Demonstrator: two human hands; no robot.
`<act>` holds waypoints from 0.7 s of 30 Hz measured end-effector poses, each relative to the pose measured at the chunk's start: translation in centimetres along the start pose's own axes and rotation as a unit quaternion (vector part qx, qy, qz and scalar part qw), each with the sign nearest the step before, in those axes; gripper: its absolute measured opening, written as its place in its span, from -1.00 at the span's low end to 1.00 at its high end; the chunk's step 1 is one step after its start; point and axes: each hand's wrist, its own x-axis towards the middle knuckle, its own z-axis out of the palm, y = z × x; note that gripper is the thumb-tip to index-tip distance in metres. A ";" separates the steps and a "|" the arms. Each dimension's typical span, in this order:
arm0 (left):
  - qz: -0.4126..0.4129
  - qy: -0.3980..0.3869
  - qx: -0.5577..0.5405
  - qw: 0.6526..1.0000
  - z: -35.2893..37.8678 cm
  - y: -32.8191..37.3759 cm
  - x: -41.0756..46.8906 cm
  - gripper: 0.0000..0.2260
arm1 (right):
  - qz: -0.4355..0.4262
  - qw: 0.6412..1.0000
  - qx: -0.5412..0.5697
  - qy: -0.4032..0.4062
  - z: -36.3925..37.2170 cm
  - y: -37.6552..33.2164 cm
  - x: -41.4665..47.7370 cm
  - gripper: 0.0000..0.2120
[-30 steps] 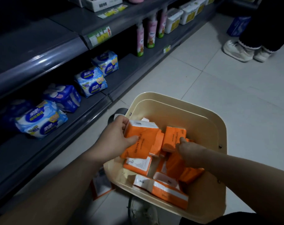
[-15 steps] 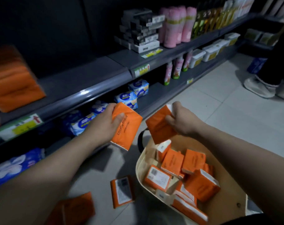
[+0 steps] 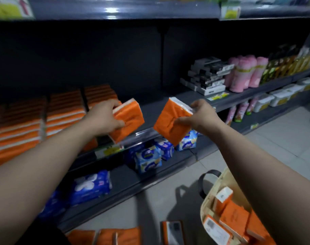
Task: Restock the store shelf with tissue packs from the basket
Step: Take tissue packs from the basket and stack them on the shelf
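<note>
Centre frame: left hand (image 3: 104,117) grasps 1 orange plastic-wrapped tissue pack (image 3: 130,119), right hand (image 3: 201,115) a 2nd orange pack (image 3: 170,122), both angled toward the dark grey shelf (image 3: 150,106) gap beside stacked orange packs (image 3: 65,110); beige basket (image 3: 204,208) lower right.

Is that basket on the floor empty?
No, several orange tissue packs lie inside the basket.

Right of the 3 stacks of orange tissue packs (image 3: 65,110), the grey shelf (image 3: 150,110) lies bare up to the black boxes (image 3: 209,76). Above the stacks, the upper shelf (image 3: 126,11) caps the headroom. There, the left hand (image 3: 104,117) gripping the left pack (image 3: 129,119) and the right hand (image 3: 202,115) gripping the right pack (image 3: 170,122) partly block the gap's front.
</note>
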 end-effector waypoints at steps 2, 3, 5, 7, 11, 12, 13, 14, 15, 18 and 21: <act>0.001 0.003 0.001 1.000 -0.4 -1.9 0.9 -0.49 | 0.002 0.999 0.032 0.018 1.4 -1.3 0.6 -0.37; 0.001 0.002 -0.005 1.000 -0.3 -2.5 1.3 -0.47 | 0.004 0.999 0.046 0.025 1.9 -1.7 0.8 -0.41; 0.007 0.011 -0.011 1.000 0.4 -3.9 2.2 -0.47 | 0.001 0.998 0.057 0.040 2.8 -2.4 1.3 -0.50; 0.018 0.030 0.003 0.999 1.2 -5.0 3.0 -0.49 | -0.007 0.997 0.057 0.045 3.4 -2.7 1.6 -0.59; 0.045 0.075 0.064 0.994 2.5 -6.2 3.8 -0.55 | -0.020 0.995 0.095 0.019 4.5 -3.0 1.8 -0.70; 0.050 0.081 0.078 0.992 2.7 -6.4 4.0 -0.56 | -0.019 0.995 0.101 0.012 4.8 -2.8 1.9 -0.70; 0.055 0.084 0.096 0.990 2.9 -6.5 4.2 -0.57 | -0.017 0.994 0.106 0.007 5.1 -2.8 1.9 -0.70; 0.058 0.085 0.116 0.988 3.1 -6.5 4.4 -0.57 | -0.013 0.994 0.108 0.004 5.4 -2.7 2.1 -0.70; 0.057 0.085 0.133 0.986 3.2 -6.6 4.6 -0.58 | -0.008 0.994 0.109 0.001 5.6 -2.5 2.2 -0.71; 0.044 0.091 0.153 0.983 3.4 -6.8 5.1 -0.60 | 0.013 0.994 0.107 -0.005 6.0 -2.3 2.5 -0.68; 0.025 0.103 0.141 0.984 3.4 -6.8 5.2 -0.60 | 0.038 0.991 0.126 -0.001 6.3 -1.9 2.8 -0.52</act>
